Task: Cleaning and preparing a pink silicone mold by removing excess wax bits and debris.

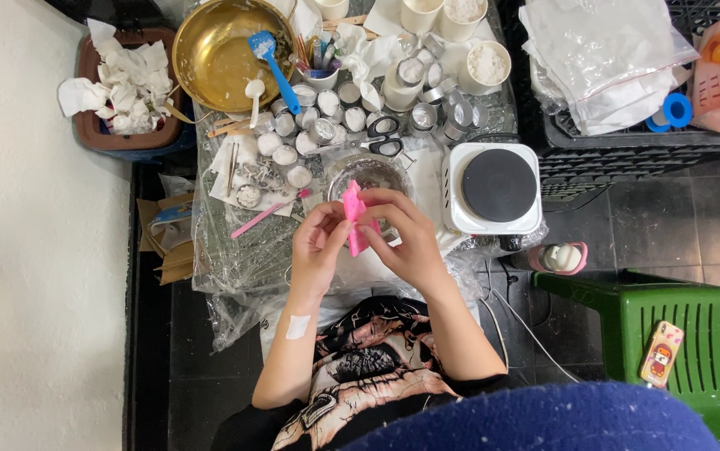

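Note:
Both my hands hold a small pink mould [355, 219] over the plastic-covered table [243, 259]. My left hand [316, 246] pinches its left edge with fingertips. My right hand [406, 234] curls over its right side and top. Just behind the mould stands a clear glass bowl [368, 171]. A white bandage strip sits on my left forearm. Several small round tins [310, 125] with white filling stand beyond the bowl.
A white single hot plate [493, 188] stands right of my hands. A brass bowl [222, 50] with a blue spatula [275, 67], black scissors [385, 134], a pink stick [255, 221], white cups [487, 65], a tray of crumpled tissue [122, 83], a green stool [677, 334] with a phone [661, 352].

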